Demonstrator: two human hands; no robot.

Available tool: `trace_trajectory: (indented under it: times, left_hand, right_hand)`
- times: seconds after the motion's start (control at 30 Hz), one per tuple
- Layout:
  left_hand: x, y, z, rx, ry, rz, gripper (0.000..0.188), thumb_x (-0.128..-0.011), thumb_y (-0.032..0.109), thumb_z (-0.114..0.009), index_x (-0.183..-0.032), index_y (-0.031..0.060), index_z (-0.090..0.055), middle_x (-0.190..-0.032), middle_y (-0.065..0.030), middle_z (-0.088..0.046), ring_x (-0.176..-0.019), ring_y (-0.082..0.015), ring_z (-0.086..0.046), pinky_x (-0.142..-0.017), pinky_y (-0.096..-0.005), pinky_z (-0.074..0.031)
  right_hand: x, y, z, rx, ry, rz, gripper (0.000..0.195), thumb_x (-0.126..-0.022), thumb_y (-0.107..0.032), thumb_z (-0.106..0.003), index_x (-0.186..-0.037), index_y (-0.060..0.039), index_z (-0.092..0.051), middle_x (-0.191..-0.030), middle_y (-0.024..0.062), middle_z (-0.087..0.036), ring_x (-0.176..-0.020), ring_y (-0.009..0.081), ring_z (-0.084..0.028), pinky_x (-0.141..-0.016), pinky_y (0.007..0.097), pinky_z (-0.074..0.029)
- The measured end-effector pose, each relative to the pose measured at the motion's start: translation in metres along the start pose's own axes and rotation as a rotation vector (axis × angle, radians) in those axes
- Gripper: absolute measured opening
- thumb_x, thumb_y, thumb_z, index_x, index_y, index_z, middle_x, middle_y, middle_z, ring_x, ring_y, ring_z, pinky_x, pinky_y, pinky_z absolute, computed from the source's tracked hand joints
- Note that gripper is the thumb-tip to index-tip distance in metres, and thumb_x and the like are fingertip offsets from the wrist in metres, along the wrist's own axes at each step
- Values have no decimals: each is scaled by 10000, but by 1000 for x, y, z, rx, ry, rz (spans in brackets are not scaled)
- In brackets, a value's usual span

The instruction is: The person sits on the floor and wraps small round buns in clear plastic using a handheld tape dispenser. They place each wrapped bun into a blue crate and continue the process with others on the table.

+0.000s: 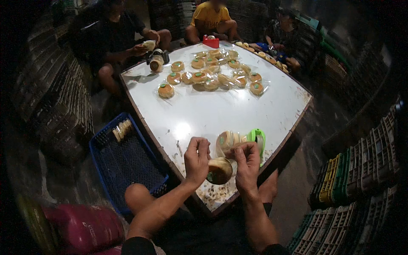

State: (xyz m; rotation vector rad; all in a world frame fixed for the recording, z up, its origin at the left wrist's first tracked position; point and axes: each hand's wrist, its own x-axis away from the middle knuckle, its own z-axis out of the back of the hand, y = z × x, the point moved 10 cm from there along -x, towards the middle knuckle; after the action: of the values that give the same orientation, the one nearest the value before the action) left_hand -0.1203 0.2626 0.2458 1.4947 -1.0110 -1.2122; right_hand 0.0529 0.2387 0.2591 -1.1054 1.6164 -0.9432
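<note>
Just above the table's near corner hangs a clear plastic bag of round bread [220,171], a green mark on its end piece. My right hand [247,165] pinches the bag's upper end between thumb and fingers. On the other side, my left hand [197,161] is at the bag with its fingers curled; the film in its grip is hard to see. Right behind my hands, another bagged row of bread [227,140] lies against a green tape dispenser [257,135], partly hidden by my right hand.
Several bagged breads [199,77] lie across the white table [153,105]. A blue plastic crate [127,169] with one bread pack [122,130] stands at left. A red tape dispenser [211,41] and three people are beyond. Pink gas cylinder [89,226] lower left; stacked crates [350,172] right.
</note>
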Motion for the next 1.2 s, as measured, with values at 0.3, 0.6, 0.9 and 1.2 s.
trace_trajectory:
  times: [0.3,0.6,0.9,1.2]
  left_hand:
    - [34,53,-7,-205,-36,-410,466,-956,227,-664,-1284,-29,-455,-1223,-197,-570,-1110,-299,-598,-955,-370,-474]
    - [-2,-10,3,-79,-217,206,274,-1021,191,-576,-1050,-54,-696,-862,-81,-730,-797,-115,-660,-752,-268,-533]
    - [-21,-21,34,18,80,78,218,-982,192,-643,-984,-25,-666,-953,-107,-686,-843,-100,-636,-739,-236,-521]
    - [-30,-30,13,274,-238,161,399,-954,43,-634,-1322,2,-488,-946,-68,-635,-862,-81,-590,-765,-224,-497]
  right_hand:
    - [7,-18,-25,-63,-14,111,121,-1034,-130,-521,-1077,-27,-475,-977,72,-605,-899,151,-609,-839,307,-515]
    - [-10,-7,-28,441,143,305,231,-986,-69,-597,-1187,-20,-495,-1109,70,-535,-1011,140,-535,-901,279,-450]
    - [0,40,-68,637,-144,127,502,-945,-207,-644,-1369,1,-474,-1423,229,-484,-1312,377,-470,-1092,472,-357]
    - [-22,16,-67,730,-403,291,421,-750,29,-750,-1139,-96,-649,-945,129,-643,-823,316,-625,-723,380,-501]
